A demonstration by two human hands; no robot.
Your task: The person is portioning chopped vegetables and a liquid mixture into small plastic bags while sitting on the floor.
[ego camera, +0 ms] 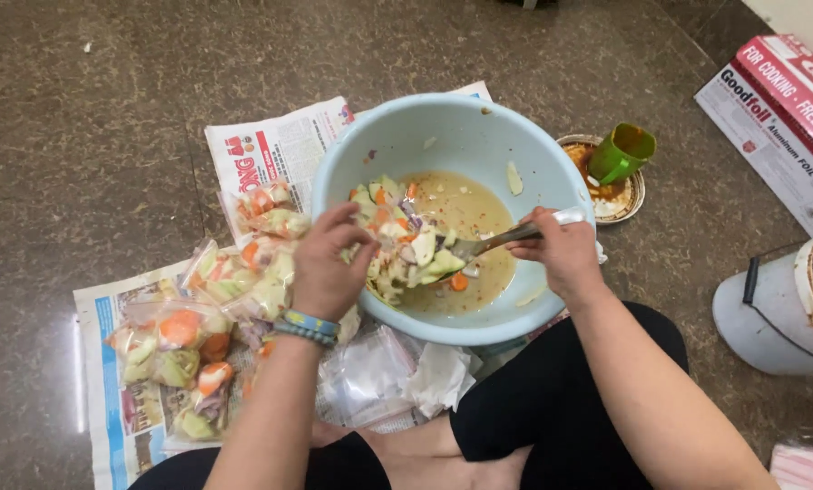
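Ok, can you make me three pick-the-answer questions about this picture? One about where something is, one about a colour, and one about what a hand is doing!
1. Where do the filled bags of vegetables lie?
A. in the bowl
B. on newspaper beside the bowl
C. on the box

2. What colour is the bowl?
A. red
B. black
C. light blue

3. What is the right hand doing?
A. gripping a spoon
B. lying flat on the floor
C. holding the green cup

Answers:
1 B, the bags sit on the newspaper.
2 C, its rim and wall are pale blue.
3 A, its fingers close around the spoon's handle.
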